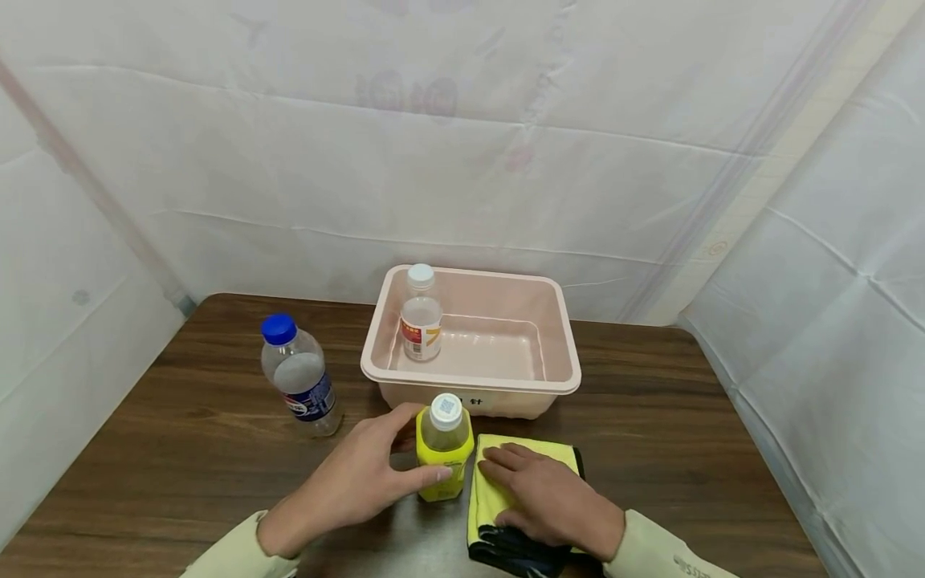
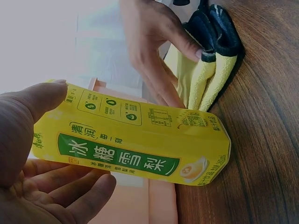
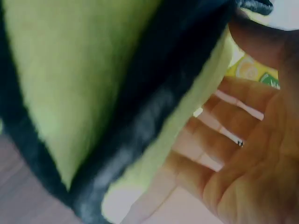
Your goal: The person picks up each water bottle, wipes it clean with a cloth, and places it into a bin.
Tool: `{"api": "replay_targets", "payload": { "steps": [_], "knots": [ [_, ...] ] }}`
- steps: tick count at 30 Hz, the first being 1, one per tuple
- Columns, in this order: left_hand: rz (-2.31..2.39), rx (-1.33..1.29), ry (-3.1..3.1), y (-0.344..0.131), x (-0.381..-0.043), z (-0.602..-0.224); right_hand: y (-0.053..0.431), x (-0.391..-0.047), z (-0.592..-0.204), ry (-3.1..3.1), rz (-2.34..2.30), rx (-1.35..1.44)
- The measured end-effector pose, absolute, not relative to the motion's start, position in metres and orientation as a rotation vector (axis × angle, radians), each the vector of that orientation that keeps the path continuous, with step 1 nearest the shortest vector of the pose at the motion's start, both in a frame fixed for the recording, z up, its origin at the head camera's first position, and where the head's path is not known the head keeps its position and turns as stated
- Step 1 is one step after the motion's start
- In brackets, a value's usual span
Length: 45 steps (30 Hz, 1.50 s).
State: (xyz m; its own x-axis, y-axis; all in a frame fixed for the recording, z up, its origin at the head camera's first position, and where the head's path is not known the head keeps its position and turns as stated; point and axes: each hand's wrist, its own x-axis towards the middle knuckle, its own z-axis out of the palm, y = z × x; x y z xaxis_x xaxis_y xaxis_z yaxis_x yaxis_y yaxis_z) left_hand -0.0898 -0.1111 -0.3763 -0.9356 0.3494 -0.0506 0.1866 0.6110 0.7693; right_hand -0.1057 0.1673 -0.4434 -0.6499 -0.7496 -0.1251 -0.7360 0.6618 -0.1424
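Note:
A yellow-labelled drink bottle [image 1: 446, 449] with a white cap stands on the table. My left hand [image 1: 368, 466] holds it, thumb at the front and fingers round the far side; in the left wrist view the label of the bottle [image 2: 135, 135] faces the camera. My right hand [image 1: 545, 494] rests on a folded yellow cloth [image 1: 487, 482] with black edging, its fingers stretched across the top. Close up in the right wrist view, the cloth [image 3: 79, 70] hides part of that hand, while the palm [image 3: 252, 172] shows.
Behind the yellow bottle sits a pale pink bin [image 1: 499, 385], with a clear white-capped bottle [image 1: 421, 321] upright inside at its left. A clear blue-capped bottle [image 1: 303, 377] stands on the left of the dark wooden table [image 1: 181, 449]. White sheeting [image 1: 462, 177] encloses the back and sides.

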Motion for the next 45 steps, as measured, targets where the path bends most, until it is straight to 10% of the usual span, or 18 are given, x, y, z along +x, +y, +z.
{"api": "replay_targets", "payload": {
  "steps": [19, 45],
  "knots": [
    [1.2, 0.384, 2.691, -0.107, -0.087, -0.376, 0.147, -0.107, -0.455, 2.96, -0.095, -1.339],
    [1.283, 0.395, 2.712, -0.106, -0.083, -0.376, 0.185, -0.11, -0.418, 2.585, -1.54, -0.807]
  ]
}}
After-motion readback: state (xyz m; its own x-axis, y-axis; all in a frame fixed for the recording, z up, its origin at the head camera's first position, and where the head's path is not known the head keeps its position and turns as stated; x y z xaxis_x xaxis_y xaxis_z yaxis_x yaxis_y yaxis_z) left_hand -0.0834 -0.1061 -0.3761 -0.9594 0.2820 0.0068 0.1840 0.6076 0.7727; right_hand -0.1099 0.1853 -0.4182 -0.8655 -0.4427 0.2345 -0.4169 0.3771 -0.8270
